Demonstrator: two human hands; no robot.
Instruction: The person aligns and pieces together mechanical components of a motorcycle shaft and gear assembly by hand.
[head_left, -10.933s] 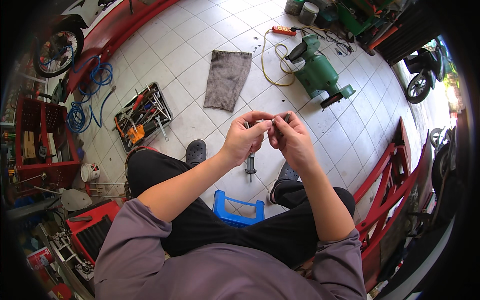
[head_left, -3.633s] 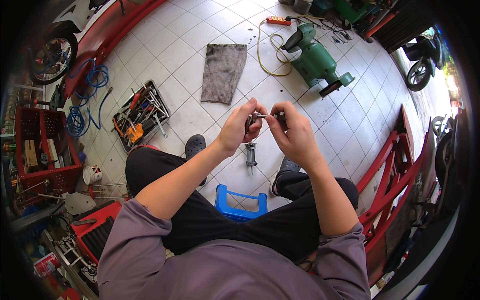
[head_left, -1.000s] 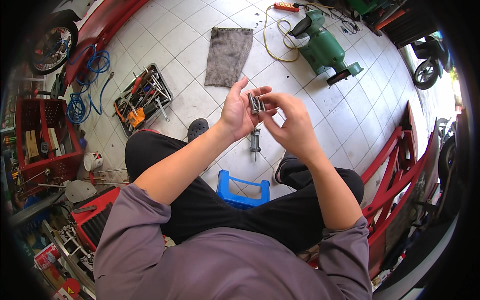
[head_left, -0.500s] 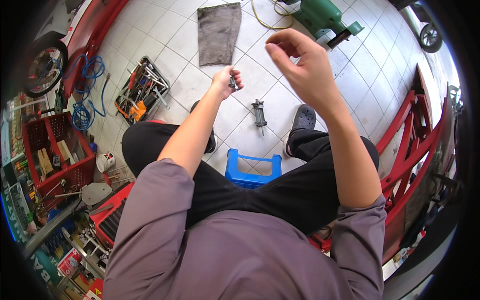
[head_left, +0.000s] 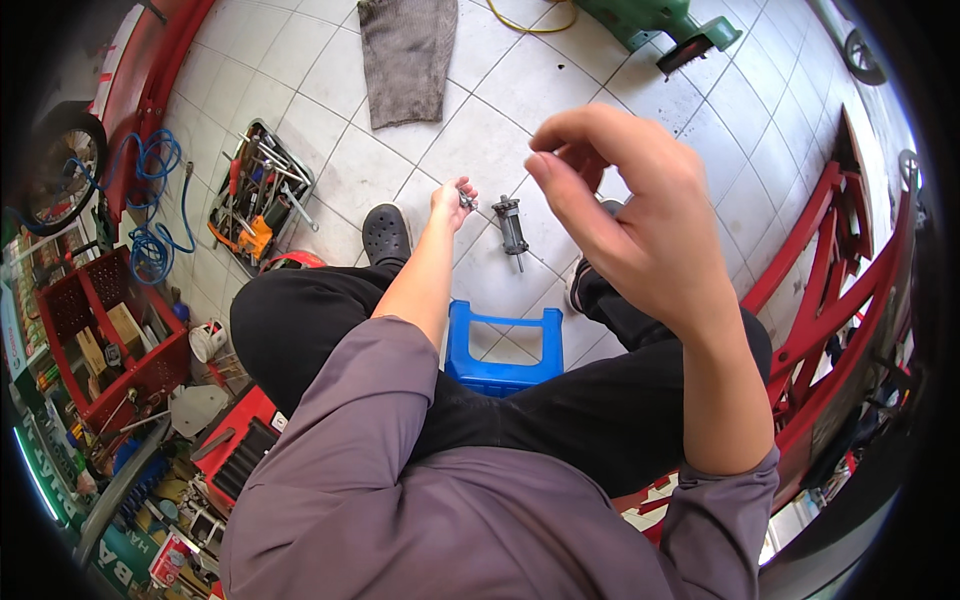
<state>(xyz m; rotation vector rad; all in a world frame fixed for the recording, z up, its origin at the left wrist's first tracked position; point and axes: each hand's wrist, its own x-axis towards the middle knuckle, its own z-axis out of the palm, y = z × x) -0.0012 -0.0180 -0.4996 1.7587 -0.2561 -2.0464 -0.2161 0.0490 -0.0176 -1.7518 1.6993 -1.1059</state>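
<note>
Left hand at center of frame, reaching out low near the tiled floor; grip narrow, fingers curled around small metal pieces, exact count too small to tell. Right hand right of center, raised and nearer the camera; grip moderately wide, thumb and curled fingers apart, nothing visible between them, inner palm hidden. Gray cylindrical part lies on the floor at center, thin rod end toward the bottom of the frame; just right of the left hand, not touching it. Blue stool below it, between the black-trousered legs. Dark clog left of the left hand. Tool tray at left of frame, piled with hand tools, orange-handled item in its lower part. Gray-brown cloth flat at top center. Green machine at top right, cut by the edge, yellow cord to its left. Blue hose coiled far left, above a red bin. Red metal frame along the right edge.
</note>
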